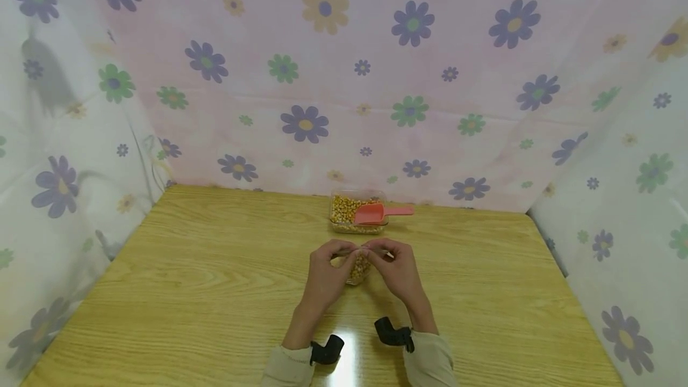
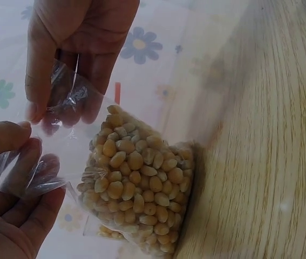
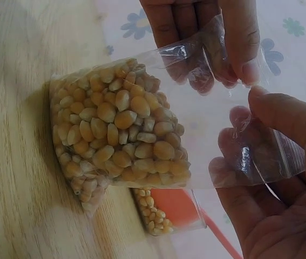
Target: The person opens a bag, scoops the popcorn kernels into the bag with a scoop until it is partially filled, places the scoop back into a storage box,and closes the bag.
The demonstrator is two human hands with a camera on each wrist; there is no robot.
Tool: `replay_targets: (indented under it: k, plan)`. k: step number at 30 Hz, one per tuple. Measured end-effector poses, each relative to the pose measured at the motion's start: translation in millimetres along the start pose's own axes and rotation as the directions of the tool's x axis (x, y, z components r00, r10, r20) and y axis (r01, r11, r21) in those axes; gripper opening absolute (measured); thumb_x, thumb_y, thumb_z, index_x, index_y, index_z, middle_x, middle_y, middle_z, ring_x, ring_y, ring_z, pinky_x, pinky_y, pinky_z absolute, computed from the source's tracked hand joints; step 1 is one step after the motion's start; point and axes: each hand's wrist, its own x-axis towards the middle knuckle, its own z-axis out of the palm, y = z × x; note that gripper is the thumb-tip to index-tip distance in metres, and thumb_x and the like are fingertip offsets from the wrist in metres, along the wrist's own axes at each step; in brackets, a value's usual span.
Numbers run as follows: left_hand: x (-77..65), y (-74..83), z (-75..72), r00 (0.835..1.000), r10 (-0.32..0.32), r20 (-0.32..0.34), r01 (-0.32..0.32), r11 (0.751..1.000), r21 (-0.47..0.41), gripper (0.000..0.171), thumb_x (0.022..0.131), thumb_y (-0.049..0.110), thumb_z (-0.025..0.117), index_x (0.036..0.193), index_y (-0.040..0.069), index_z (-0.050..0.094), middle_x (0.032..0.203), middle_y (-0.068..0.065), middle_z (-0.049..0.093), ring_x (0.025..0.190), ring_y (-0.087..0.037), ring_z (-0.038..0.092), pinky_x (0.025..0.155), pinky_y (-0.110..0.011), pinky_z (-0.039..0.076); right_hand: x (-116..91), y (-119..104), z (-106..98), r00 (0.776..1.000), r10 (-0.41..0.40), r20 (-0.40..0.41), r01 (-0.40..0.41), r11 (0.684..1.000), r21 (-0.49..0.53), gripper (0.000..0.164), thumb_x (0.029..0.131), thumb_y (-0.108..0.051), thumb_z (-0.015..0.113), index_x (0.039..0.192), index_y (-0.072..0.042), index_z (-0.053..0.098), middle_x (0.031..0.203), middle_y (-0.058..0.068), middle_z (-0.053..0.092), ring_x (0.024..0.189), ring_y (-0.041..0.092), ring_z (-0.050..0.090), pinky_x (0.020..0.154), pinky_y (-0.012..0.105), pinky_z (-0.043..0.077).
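Note:
A clear plastic zip bag (image 3: 120,127), its lower part filled with yellow corn kernels, stands upright on the table between both hands. My left hand (image 1: 325,270) pinches the bag's top edge on the left, thumb in front and fingers behind the plastic. On the other side my right hand (image 1: 396,267) pinches the same top edge, its thumb close to the left thumb. In the right wrist view, the fingers show through the film, and zip lines run along the edge by the right hand. The bag's bottom touches the table.
Behind the bag stands a clear rectangular container (image 1: 359,229) of corn kernels. A red scoop (image 1: 371,214) lies in it, handle pointing right over the rim. The wood-grain table (image 1: 215,291) meets flowered cloth walls (image 1: 365,88) at the back and sides.

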Motion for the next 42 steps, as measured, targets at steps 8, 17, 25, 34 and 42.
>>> replay_targets:
  k: [8,17,25,34,42]
  plan:
    - [1.7,0.1,-3.6,1.0,-0.016,0.001,0.016,1.0,0.012,0.005,0.092,0.009,0.077,0.096,0.01,0.078,0.095,-0.001,0.075,0.091,-0.018,0.071,0.087,-0.042,0.059,0,-2,1,0.999,0.04,-0.02,-0.041,0.999,-0.03,0.01,0.095,-0.013,0.073,0.094,-0.004,0.078,0.099,0.013,0.075,0.089,0.028,0.072,0.076,0.035,0.062]
    - [1.2,-0.1,-3.3,1.0,-0.001,0.01,0.001,1.0,0.018,0.005,0.094,0.011,0.075,0.097,0.01,0.078,0.096,-0.003,0.075,0.092,-0.02,0.071,0.087,-0.044,0.059,0,-1,1,0.998,0.054,-0.014,-0.055,0.998,-0.011,0.015,0.095,-0.018,0.074,0.098,-0.004,0.078,0.103,0.015,0.074,0.09,0.027,0.072,0.076,0.038,0.062]
    - [2.0,0.6,-8.3,1.0,-0.028,0.011,0.028,1.0,-0.011,0.005,0.094,0.014,0.074,0.096,0.012,0.078,0.095,0.001,0.075,0.093,-0.017,0.07,0.089,-0.037,0.058,0,0,0,1.0,0.006,-0.029,-0.006,1.0,-0.024,0.012,0.095,-0.014,0.073,0.095,-0.003,0.079,0.096,0.018,0.075,0.06,0.008,0.053,0.056,0.02,0.046]
    - [4.5,-1.5,-13.4,1.0,-0.02,-0.022,0.021,1.0,0.018,0.006,0.094,0.009,0.073,0.093,0.007,0.079,0.091,-0.004,0.075,0.09,-0.022,0.072,0.086,-0.036,0.06,0,-1,-8,0.996,0.052,-0.079,-0.056,0.997,-0.047,0.009,0.093,-0.009,0.075,0.094,-0.002,0.079,0.098,0.013,0.075,0.091,0.018,0.072,0.085,0.027,0.06]
    - [6.5,3.0,-25.6,0.997,-0.028,0.073,0.025,0.999,0.041,0.011,0.095,0.007,0.071,0.102,0.007,0.08,0.096,-0.006,0.076,0.094,-0.024,0.072,0.088,-0.039,0.06,0,-2,-10,0.992,0.05,-0.117,-0.063,0.992,-0.106,0.01,0.092,-0.012,0.076,0.092,-0.004,0.081,0.095,0.011,0.077,0.091,0.02,0.073,0.088,0.035,0.061]
